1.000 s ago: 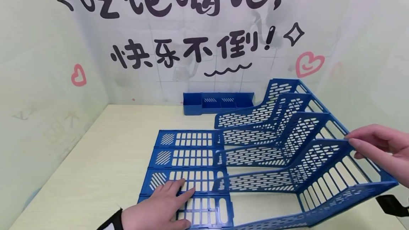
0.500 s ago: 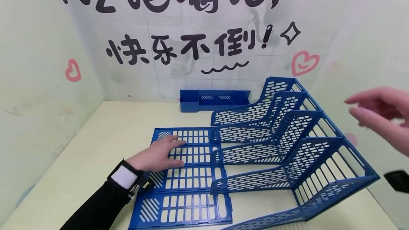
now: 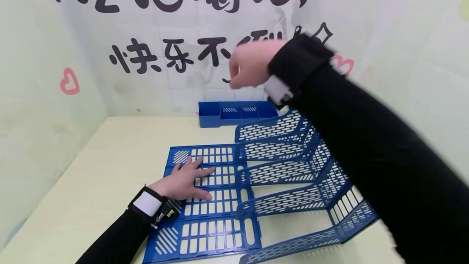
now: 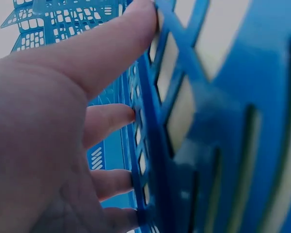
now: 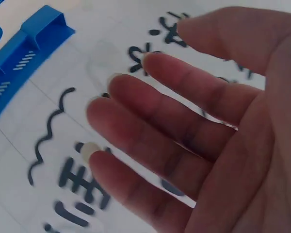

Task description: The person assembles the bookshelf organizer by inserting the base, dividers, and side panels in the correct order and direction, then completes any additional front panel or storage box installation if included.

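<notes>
Blue perforated plastic file rack [image 3: 271, 182] with four tiered slots lies on the pale cream tabletop [image 3: 110, 182], its flat slotted base panels to the left and its raised dividers rising to the right; in the head view its long axis runs from the near edge of the tabletop toward the back wall, and the slots open upward. No papers show in any slot.

Left hand [image 3: 185, 180] lies palm down on the second and third base panels from the back, fingers straight and spread, pointing toward the dividers. The grip is flat and open, pressing on the plastic and closing round nothing. The left wrist view shows its fingers [image 4: 111, 48] laid against the blue lattice. A black sleeve and a white-faced wrist strap [image 3: 148, 205] cover the forearm.

Right hand [image 3: 249, 64] is raised high over the back of the rack, in front of the wall lettering, its black-sleeved arm crossing the frame from lower right. In the right wrist view its fingers [image 5: 160, 116] are relaxed and slightly parted, holding nothing.

Blue plastic compartment tray [image 3: 234, 113] stands against the back wall, just behind the rack; what lies in its cells cannot be told.
</notes>
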Action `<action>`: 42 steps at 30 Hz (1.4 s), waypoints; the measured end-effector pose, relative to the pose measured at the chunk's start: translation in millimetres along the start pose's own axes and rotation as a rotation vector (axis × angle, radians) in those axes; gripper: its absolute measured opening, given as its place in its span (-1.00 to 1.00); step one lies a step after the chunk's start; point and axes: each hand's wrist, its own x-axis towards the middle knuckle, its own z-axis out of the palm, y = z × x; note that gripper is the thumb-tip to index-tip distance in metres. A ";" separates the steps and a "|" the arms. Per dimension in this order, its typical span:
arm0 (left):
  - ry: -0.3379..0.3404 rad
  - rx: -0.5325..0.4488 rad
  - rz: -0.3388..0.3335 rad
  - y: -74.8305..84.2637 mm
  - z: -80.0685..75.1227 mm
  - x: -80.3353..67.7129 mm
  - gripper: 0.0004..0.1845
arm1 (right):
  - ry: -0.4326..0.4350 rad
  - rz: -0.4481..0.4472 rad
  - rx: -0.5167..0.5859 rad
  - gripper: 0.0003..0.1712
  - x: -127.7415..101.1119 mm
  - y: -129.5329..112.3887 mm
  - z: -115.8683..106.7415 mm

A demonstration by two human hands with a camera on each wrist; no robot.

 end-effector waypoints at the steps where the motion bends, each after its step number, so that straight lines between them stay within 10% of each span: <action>1: -0.004 -0.011 0.002 2.1 3.3 0.5 -0.04 | -0.018 0.008 0.008 -0.68 15.7 -0.4 9.3; 10: 0.000 -0.011 0.020 20.5 13.8 -0.4 -0.07 | -0.067 0.121 0.127 -0.43 103.3 41.6 114.5; 15: 0.000 -0.015 0.027 28.1 12.5 3.5 -0.07 | -0.075 0.206 0.169 -0.92 109.1 60.1 166.5; 18: -0.010 -0.021 0.023 31.0 14.8 5.8 -0.07 | -0.126 0.249 0.240 -0.42 106.4 66.5 192.4; 21: -0.012 -0.025 0.023 33.4 17.8 8.3 -0.08 | -0.141 0.254 0.255 -0.35 105.8 73.2 211.5; 42: -0.017 -0.075 0.013 22.9 20.4 1.1 -0.14 | -0.116 0.185 0.173 -0.46 117.9 62.1 216.7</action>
